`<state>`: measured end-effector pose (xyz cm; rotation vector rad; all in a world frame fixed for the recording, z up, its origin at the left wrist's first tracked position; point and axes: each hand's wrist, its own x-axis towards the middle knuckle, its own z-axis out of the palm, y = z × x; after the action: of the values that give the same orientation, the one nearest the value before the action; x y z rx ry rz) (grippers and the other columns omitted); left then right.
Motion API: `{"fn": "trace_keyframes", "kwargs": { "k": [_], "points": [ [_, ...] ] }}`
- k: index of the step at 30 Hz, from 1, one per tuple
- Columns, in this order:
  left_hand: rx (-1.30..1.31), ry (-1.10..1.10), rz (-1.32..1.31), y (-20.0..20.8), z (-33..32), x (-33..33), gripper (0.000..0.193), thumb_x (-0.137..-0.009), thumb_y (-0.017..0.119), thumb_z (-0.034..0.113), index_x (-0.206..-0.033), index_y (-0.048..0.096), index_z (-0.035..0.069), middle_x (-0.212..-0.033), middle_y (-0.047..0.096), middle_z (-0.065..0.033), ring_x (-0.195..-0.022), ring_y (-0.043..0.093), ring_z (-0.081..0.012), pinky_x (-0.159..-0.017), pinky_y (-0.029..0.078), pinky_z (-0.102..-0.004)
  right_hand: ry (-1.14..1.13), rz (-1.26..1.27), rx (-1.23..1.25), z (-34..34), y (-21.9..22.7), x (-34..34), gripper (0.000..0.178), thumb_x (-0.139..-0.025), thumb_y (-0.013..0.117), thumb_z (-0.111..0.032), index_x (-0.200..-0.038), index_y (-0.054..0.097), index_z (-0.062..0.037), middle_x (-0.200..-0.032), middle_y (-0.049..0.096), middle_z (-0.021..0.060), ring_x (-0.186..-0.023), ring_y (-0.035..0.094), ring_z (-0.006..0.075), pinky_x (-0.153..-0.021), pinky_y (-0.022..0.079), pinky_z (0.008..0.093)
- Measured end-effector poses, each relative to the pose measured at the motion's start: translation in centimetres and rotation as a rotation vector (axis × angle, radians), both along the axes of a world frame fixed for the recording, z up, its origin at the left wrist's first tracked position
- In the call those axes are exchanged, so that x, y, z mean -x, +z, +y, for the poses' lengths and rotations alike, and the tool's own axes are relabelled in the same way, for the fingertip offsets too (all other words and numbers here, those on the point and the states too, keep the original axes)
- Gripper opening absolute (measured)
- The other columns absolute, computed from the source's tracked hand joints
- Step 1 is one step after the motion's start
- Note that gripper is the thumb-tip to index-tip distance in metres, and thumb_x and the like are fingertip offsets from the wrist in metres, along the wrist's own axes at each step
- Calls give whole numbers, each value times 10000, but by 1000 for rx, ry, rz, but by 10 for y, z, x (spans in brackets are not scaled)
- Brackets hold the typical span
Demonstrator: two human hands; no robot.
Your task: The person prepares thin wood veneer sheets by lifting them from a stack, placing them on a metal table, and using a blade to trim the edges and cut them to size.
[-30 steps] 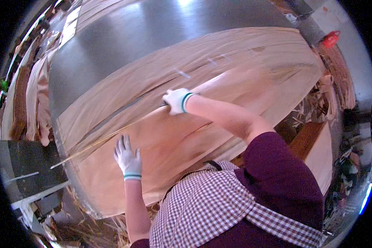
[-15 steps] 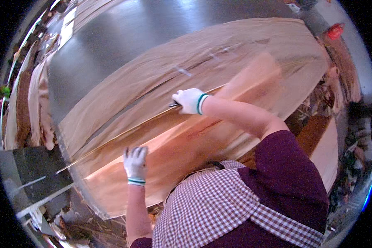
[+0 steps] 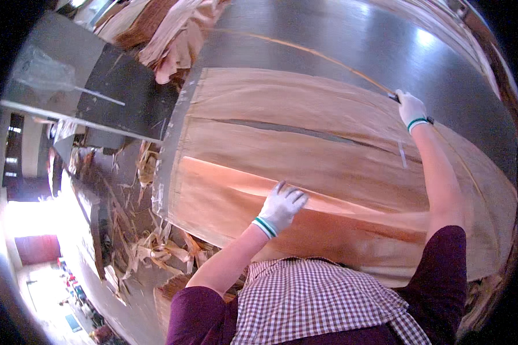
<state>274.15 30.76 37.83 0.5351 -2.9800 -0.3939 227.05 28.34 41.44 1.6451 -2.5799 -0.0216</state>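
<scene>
From where I stand, both arms reach forward with the forearms bare below dark sleeves (image 3: pixel 195 313). The right arm (image 3: pixel 440 172) stretches much farther out, looking nearly straight, and ends in a right hand (image 3: pixel 411 108) with its fingers curled in a closed grip. The left arm (image 3: pixel 227 257) slants inward and forward, and the left hand (image 3: pixel 283 208) sits lower and nearer the body, back up, its fingers parted and slightly bent. White gloves with green-striped cuffs cover both hands, which are well apart.
</scene>
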Motion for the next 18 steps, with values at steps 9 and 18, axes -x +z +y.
{"fn": "trace_keyframes", "kwargs": {
  "k": [9, 18],
  "points": [
    [-39, 131, 88, 11, 6, 7, 403, -696, 572, 77, -1097, 588, 118, -1080, 620, -55, -1029, 574, -230, -1015, 364, -504, 166, -754, 153, 34, -23, -56, 257, -814, 654, -219, -1026, 650, -73, -927, 664, 189, -848, 650, 284, -761, 501, 378],
    [126, 164, 90, 21, -13, 22, 411, -724, 538, 62, -1127, 584, 128, -987, 631, -70, -970, 590, -236, -960, 391, -461, 98, -612, -314, 214, 55, -134, 458, -680, 735, -308, -1039, 608, -54, -996, 647, 194, -950, 610, 362, -830, 489, 419]
  ]
}}
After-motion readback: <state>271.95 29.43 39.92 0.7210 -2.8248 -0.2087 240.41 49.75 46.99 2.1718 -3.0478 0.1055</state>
